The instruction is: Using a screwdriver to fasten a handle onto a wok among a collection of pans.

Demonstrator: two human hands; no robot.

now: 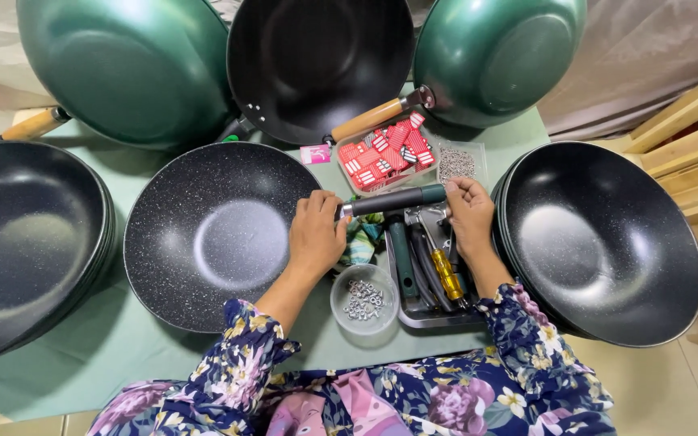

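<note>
Dark green handle (397, 199) is held level, just off the right rim of the speckled black wok (218, 234), near the bench's middle toward the front edge. Its metal end points at the wok rim, where the left hand sits; whether it touches the rim is hidden.

Left hand (315, 234): fingers curled shut around the metal end of the handle, at the wok rim. Right hand (468, 211): fingers closed on the handle's far end, thumb on top. Both sleeves are a dark floral print.

Under the handle: a metal tray (438, 316) holding a yellow-handled screwdriver (446, 273) and more dark handles. Just left of the tray, a small clear bowl of screws (364, 299), near the front edge. A bit of green patterned cloth (363, 239) lies between the left hand and the tray.

Behind the handle: a clear box of red tags (386, 153), and a small clear bag of tiny metal parts (457, 164) beside it.

Bench has a pale green cover (82, 355). A stack of black woks (603, 238) sits at the right edge, another stack (30, 242) at the left edge. Along the back edge: two green woks bottom-up (127, 69) (498, 52) with wooden handles, and a black wok (321, 64) between them.

Wooden slats (696, 145) stand right of the bench, with beige fabric behind.
</note>
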